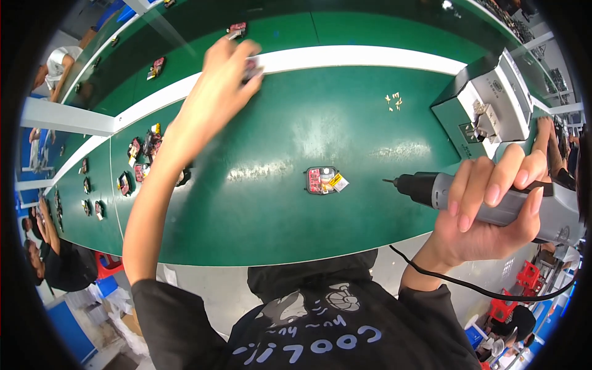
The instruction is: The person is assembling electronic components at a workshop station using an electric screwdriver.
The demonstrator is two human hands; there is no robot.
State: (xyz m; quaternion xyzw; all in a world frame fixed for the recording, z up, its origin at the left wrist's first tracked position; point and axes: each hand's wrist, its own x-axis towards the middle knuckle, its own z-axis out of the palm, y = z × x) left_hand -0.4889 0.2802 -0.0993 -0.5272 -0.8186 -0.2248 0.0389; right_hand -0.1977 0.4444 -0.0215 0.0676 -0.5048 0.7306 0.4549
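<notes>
My right hand (493, 203) is wrapped round a grey electric screwdriver (459, 196). The tool lies level above the bench, its bit pointing left. My left hand (225, 80) reaches out over the white rail at the far edge, its fingers closed round a small dark-and-red assembly (251, 69). Motion blurs that hand and hides much of the piece. Between my hands, a small black-cased assembly (322, 180) with red and clear parts and a yellow tag lies on the green bench (277, 216).
A boxy screw feeder (481, 117) stands at the right, near several loose brass-coloured screws (393, 102). More assemblies (142, 169) cluster at left. Beyond the white rail (364, 55), a green belt (345, 28) carries others. A black cable (487, 296) hangs below the screwdriver. Other people work on both sides.
</notes>
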